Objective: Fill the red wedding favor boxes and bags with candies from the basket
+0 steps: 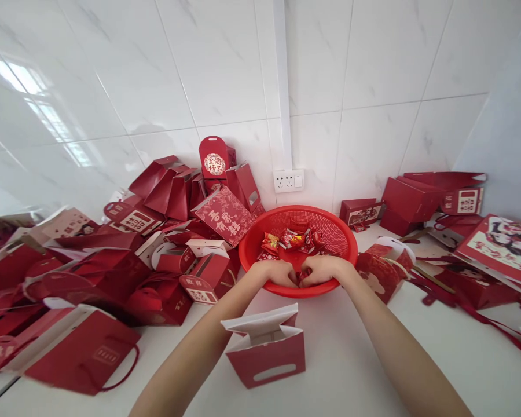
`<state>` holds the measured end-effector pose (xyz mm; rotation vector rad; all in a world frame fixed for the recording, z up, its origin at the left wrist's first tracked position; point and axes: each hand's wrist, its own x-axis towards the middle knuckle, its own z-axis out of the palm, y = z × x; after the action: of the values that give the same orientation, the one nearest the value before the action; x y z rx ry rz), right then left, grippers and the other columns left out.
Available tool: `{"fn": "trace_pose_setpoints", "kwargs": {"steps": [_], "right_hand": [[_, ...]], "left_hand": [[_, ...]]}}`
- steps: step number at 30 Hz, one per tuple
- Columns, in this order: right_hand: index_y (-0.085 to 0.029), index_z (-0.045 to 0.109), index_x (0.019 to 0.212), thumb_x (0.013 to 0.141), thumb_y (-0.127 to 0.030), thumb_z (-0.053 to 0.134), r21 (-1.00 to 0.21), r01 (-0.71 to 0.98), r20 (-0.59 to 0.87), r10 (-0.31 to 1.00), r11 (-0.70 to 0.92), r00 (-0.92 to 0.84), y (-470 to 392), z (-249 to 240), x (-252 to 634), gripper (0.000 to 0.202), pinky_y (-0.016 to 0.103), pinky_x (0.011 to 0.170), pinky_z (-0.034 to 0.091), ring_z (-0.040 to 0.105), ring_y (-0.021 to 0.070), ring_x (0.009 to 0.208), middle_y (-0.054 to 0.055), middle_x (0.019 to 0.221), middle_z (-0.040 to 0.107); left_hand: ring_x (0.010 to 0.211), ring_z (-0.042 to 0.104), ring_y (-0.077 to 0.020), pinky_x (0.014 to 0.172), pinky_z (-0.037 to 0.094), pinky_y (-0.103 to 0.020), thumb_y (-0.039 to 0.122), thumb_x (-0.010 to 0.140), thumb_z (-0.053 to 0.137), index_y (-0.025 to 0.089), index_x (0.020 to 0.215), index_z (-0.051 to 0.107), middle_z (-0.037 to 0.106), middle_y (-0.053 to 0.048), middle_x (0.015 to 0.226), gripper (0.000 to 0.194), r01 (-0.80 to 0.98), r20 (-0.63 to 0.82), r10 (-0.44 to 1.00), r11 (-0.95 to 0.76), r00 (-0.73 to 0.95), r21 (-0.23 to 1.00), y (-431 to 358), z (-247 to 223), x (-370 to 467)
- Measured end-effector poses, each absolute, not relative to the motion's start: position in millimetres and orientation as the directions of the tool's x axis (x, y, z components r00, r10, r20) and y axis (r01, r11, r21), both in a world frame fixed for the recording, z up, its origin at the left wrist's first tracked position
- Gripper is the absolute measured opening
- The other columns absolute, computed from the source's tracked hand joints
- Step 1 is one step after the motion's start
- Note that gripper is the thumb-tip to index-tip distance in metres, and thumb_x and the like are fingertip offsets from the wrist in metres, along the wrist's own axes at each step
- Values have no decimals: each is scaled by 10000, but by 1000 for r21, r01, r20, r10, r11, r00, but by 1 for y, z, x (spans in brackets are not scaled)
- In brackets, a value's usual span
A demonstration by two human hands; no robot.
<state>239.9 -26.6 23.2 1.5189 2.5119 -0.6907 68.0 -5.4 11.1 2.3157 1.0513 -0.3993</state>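
Observation:
Both hands reach over the near rim of a red plastic basket [349,231] with a mesh wall. My left hand [282,272] has its fingers curled down at the basket's floor; what lies under them is hidden. Close beside it, my right hand [321,268] is closed, with fingertips on a small red wrapped candy [303,275]. Several shiny red-and-gold wrapped candies [292,239] lie in the back of the basket. In front of it, between my forearms, an open red paper gift box [278,356] with an oval cutout stands upright, its white inside showing.
Many red gift boxes [91,278] are heaped on the left. More boxes [410,200] and a printed bag [501,249] lie to the right, with a red ribbon [486,318] trailing. A tiled wall with a socket [289,180] rises behind the white table [342,359].

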Motion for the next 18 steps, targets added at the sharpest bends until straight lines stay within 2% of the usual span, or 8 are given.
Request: {"fn": "trace_pose_setpoints", "kwargs": {"steps": [7,10,13,18], "right_hand": [[-217,647,655,735,-286,747,-359,848,-322,802,389,-504,-25,24,241,146,276,565,376,606,184,649,6,696,674],[-212,604,604,755,-302,740,-382,853,-316,817,354,-481,-23,21,241,223,280,562,378,601,187,629,10,642,648],[-203,562,573,804,-288,705,-412,859,-307,841,304,-445,-19,18,241,285,274,566,390,606,182,610,23,627,650],[-196,552,697,896,-258,623,-496,838,-176,918,229,-356,-14,14,244,221,238,597,396,634,162,714,42,780,704]], "left_hand": [[680,583,-146,635,431,-228,215,802,605,206,793,811,738,15,751,206,737,-499,542,-519,676,433,-4,13,68],[652,563,-147,631,425,-240,234,816,602,193,739,782,710,14,700,200,729,-487,543,-510,684,456,-4,14,70],[590,510,-144,607,401,-250,248,813,609,182,622,690,629,16,596,218,723,-468,552,-495,690,483,-5,14,71],[569,413,-142,592,344,-269,298,859,561,193,534,472,474,15,534,354,711,-347,652,-448,675,542,-4,14,71]]}}
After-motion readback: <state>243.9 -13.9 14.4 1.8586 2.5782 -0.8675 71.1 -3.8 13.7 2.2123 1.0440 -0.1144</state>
